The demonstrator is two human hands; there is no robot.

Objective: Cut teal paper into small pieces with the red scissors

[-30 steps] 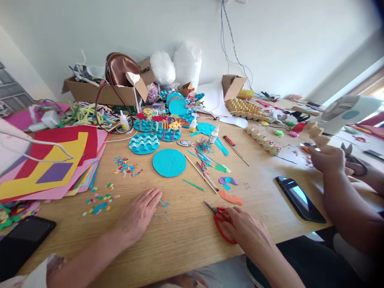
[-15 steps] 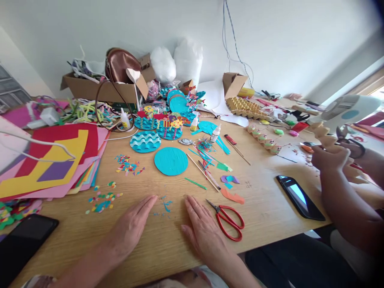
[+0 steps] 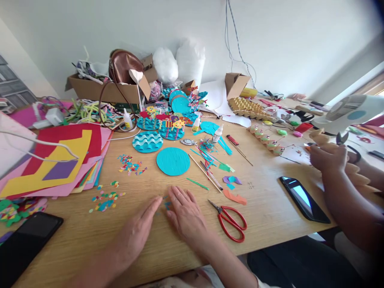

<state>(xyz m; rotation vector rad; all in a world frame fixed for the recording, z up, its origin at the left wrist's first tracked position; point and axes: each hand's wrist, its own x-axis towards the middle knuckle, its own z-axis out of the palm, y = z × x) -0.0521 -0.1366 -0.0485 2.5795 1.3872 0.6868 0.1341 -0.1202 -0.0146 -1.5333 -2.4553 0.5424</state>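
My left hand (image 3: 141, 226) rests on its edge on the wooden table, fingers stretched out, holding nothing. Palm down, my right hand (image 3: 186, 216) lies with straight fingers on the table, close to the left one. Small blue paper scraps (image 3: 167, 205) show in the narrow gap between the two hands, partly hidden by the right. Beyond the fingertips is a plain blue disc (image 3: 173, 161). To the right of my right hand lie red-handled scissors (image 3: 231, 222), and a thin green strip (image 3: 197, 184) is above it.
Coloured confetti dots (image 3: 106, 199) and paper sheets (image 3: 57, 160) lie to the left, near a black phone (image 3: 30, 240). Decorated blue discs (image 3: 147, 141), glue bottles (image 3: 217, 134) and wooden sticks (image 3: 207, 174) are farther back. At right, another person's hands (image 3: 328, 158) hold an egg-carton piece and scissors beside a second phone (image 3: 303, 198).
My right hand has slid left towards my left hand, narrowing the gap around the blue scraps. The view has shifted slightly. The other person's hands still hold the carton piece.
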